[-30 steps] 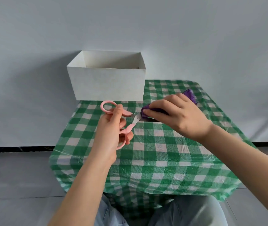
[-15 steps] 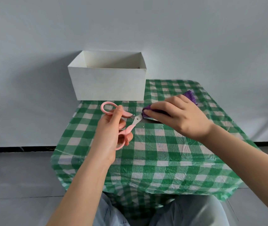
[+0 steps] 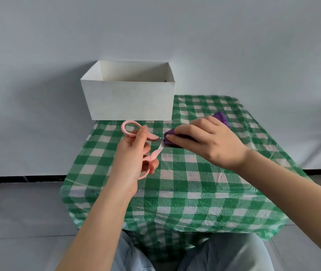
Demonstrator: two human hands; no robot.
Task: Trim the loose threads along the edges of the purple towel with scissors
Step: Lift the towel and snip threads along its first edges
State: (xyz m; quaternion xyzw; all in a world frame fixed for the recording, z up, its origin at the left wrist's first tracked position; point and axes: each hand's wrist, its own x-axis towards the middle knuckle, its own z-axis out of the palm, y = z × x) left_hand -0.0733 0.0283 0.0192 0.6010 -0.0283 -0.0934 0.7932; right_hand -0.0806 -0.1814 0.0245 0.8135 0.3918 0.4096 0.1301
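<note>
In front of the white box [image 3: 128, 98], the left hand [image 3: 134, 159] grips the scissors [image 3: 152, 151], blades parted at the purple towel [image 3: 170, 138] edge directly right; the right hand [image 3: 208, 141] pinches that towel.

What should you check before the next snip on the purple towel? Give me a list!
1. Scissors held properly: ok, the left hand grips the pink handles.
2. Purple towel held steady: ok, the right hand grips it just above the green checked tablecloth.
3. Blades at the towel's edge: ok, they meet its left end.
4. Loose thread between the blades: cannot tell, too small to see.
5. Right fingertips away from the blades: not ok, they look very close.
6. White box out of the way: ok, it stands behind.
</note>
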